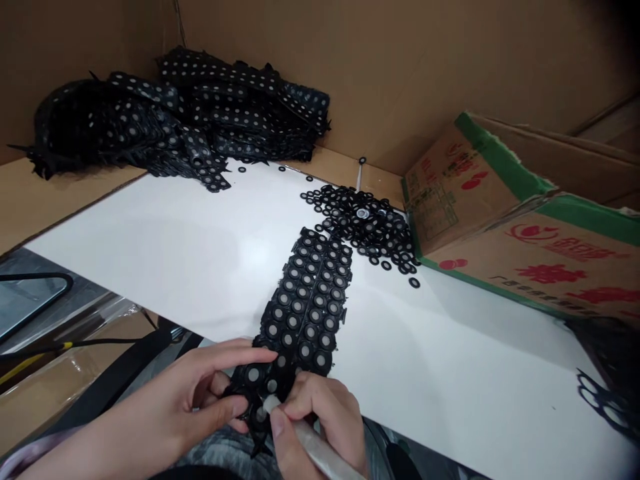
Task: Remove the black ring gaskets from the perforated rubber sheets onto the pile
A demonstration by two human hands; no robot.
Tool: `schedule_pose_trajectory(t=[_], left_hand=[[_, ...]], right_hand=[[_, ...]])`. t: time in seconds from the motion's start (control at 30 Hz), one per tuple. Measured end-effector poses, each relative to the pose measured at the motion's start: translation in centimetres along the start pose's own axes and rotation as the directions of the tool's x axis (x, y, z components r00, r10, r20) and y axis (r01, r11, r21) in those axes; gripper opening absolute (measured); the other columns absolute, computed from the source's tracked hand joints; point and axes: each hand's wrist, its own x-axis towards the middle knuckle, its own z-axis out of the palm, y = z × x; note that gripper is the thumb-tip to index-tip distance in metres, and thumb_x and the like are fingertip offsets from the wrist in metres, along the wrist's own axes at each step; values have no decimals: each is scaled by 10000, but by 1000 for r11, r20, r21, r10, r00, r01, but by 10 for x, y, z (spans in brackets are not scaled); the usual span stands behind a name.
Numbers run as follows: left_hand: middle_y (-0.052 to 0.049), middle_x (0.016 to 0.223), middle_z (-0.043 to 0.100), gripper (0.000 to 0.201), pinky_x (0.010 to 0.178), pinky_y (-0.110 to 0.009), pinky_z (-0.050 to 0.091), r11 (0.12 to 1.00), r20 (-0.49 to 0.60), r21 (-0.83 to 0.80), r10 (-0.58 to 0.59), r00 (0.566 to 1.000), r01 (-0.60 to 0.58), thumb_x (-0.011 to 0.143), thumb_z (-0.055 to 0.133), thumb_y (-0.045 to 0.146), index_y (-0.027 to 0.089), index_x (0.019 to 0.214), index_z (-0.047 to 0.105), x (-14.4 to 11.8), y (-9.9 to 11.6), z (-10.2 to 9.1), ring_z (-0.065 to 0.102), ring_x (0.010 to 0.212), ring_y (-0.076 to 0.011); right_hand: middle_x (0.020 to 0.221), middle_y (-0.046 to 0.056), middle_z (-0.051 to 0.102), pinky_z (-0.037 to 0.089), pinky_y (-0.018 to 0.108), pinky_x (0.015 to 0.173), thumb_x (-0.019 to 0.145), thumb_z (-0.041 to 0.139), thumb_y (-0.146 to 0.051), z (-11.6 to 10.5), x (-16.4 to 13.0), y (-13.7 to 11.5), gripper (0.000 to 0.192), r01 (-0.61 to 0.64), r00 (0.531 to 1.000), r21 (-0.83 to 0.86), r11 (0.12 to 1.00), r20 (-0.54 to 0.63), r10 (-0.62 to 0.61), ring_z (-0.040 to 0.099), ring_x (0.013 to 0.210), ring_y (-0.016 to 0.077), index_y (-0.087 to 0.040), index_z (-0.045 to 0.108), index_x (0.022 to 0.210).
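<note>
Both hands are bare, with no gloves, rings or watch to be seen. The left hand (pixel 185 407) has slim fingers and short, plain, unpainted nails, and at its wrist, in the lower left corner, shows the edge of a pale lilac sleeve. The right hand (pixel 320 423) has the same short unpainted nails; its wrist and any sleeve are out of view.

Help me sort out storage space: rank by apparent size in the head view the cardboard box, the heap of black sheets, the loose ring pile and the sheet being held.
1. cardboard box
2. heap of black sheets
3. held sheet, nearer the camera, so unsure
4. loose ring pile
</note>
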Motion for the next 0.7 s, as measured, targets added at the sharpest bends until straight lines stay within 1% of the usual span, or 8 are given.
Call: schedule_pose_trajectory(t=[0.1, 0.23, 0.33, 0.4, 0.47, 0.5, 0.6, 0.7], left_hand=[[36, 1397, 589, 377, 810, -307, 640, 998, 8, 61, 9, 1000, -9, 873, 670, 373, 399, 1249, 690, 0, -3, -4, 690, 945, -219], [48, 1458, 547, 390, 901, -318, 612, 981, 92, 184, 49, 995, -65, 941, 590, 341, 466, 1309, 622, 1, -9, -10, 660, 1133, -261], [60, 1446, 569, 414, 909, -285, 598, 949, 62, 290, 107, 992, -120, 943, 581, 310, 511, 1304, 610, 0, -13, -11, 620, 1226, -269], [63, 1427, 596, 430, 891, -262, 596, 921, 7, 361, 155, 988, -147, 929, 595, 282, 522, 1284, 625, -2, -15, -10, 576, 1285, -275], [57, 1411, 614, 432, 868, -259, 601, 920, -29, 356, 184, 983, -161, 916, 611, 267, 518, 1267, 642, -3, -16, -8, 604, 1252, -271], [52, 1416, 609, 424, 859, -268, 607, 937, -30, 312, 172, 985, -154, 917, 614, 276, 511, 1268, 644, -3, -16, -7, 656, 1177, -260], [30, 1467, 557, 402, 833, -303, 624, 987, 46, 135, 85, 995, -91, 932, 620, 327, 476, 1305, 624, -3, -14, -4, 757, 851, -184], [7, 1483, 538, 394, 798, -295, 629, 995, 88, 65, 71, 994, -77, 951, 596, 357, 450, 1334, 607, -3, -12, -3, 751, 746, -152]], right_hand=[[576, -45, 566, 413, 248, 521, 778, 583, -95, 1, 1, 3, 161, 40, 999, 3, 999, 27, -40, 573, 534, 126, -238, 517, 744], [544, -70, 528, 354, 222, 481, 780, 552, -70, 9, 8, 4, 186, 145, 988, 16, 989, 55, -146, 492, 452, 83, -229, 461, 751], [501, -66, 494, 282, 230, 431, 770, 525, -64, 16, 15, 0, 193, 201, 979, -9, 980, 48, -200, 456, 420, 88, -223, 437, 707], [502, -51, 517, 284, 234, 425, 780, 511, -78, 17, 18, -3, 181, 205, 977, -31, 978, 67, -202, 473, 420, 95, -217, 448, 683], [522, -44, 547, 314, 225, 428, 807, 516, -102, 14, 20, -5, 169, 161, 981, -12, 987, 115, -159, 492, 426, 94, -211, 481, 682], [525, -48, 548, 334, 216, 430, 829, 531, -129, 11, 20, -6, 173, 121, 982, 8, 993, 143, -121, 498, 427, 91, -211, 498, 681], [483, -50, 505, 380, 202, 429, 918, 568, -300, 0, 16, -5, 290, -51, 991, 41, 998, 123, 46, 511, 438, 105, -221, 538, 640], [428, -47, 480, 390, 212, 405, 997, 476, -442, -6, 10, -4, 428, -224, 972, 121, 967, 103, 213, 489, 400, 114, -224, 585, 645]])
